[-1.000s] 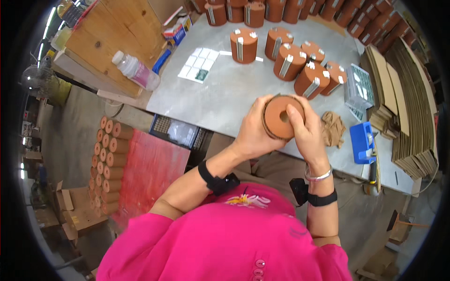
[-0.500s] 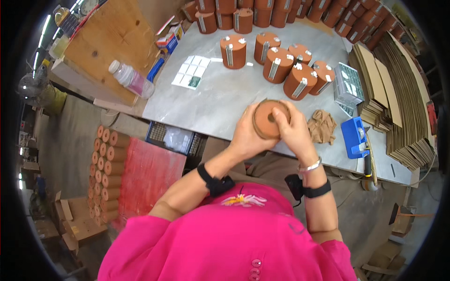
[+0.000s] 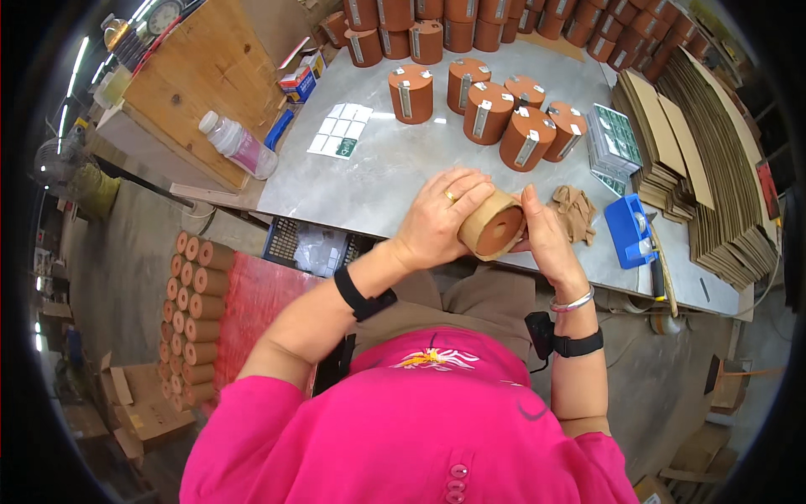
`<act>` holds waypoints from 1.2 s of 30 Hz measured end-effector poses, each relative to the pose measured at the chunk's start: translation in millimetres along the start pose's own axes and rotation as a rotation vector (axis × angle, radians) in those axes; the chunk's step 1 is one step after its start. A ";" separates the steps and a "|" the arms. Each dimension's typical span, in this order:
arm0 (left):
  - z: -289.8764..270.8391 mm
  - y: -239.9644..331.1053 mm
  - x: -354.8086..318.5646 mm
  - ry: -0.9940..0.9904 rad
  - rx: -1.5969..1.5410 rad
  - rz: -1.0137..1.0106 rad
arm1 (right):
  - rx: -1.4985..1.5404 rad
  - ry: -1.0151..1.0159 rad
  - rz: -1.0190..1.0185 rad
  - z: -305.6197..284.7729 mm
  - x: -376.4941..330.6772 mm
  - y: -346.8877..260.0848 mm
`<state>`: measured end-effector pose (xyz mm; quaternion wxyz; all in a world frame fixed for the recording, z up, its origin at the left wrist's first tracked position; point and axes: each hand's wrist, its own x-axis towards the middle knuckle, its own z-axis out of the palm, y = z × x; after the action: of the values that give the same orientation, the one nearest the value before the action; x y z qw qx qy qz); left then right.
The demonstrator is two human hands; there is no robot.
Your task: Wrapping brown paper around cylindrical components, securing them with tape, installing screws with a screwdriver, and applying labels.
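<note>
Cradling a brown roll (image 3: 489,228)

Left hand (image 3: 441,214) wraps the roll's left side, fingers curled over it; right hand (image 3: 550,239), half open, meets its right rim, grip partly hidden, so whether it clasps cannot be told; reddish cylinders (image 3: 487,113) stand beyond both; crumpled brown sheet (image 3: 573,212) lies just right.

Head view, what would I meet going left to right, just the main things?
Fan, stacked rolls, white gridded sheet, left hand, held cylinder, right hand, blue bin, tall cardboard stack.
</note>
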<state>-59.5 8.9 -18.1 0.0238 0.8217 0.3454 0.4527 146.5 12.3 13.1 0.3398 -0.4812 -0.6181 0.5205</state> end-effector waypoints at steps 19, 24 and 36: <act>-5.8 50.3 26.4 -0.078 -0.842 -0.761 | 0.271 0.350 -0.347 24.1 -41.3 25.1; 28.5 70.2 56.3 -0.190 -1.214 -1.073 | 0.144 0.459 -0.385 -0.5 -56.8 26.4; 145.2 60.3 179.9 -0.686 -1.292 -0.743 | -0.314 0.953 -0.002 -193.4 -67.2 110.1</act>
<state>147.0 108.7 48.4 0.7450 0.5707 0.2398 0.2485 371.7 9.3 -44.3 0.5084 -0.7102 -0.4655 0.1432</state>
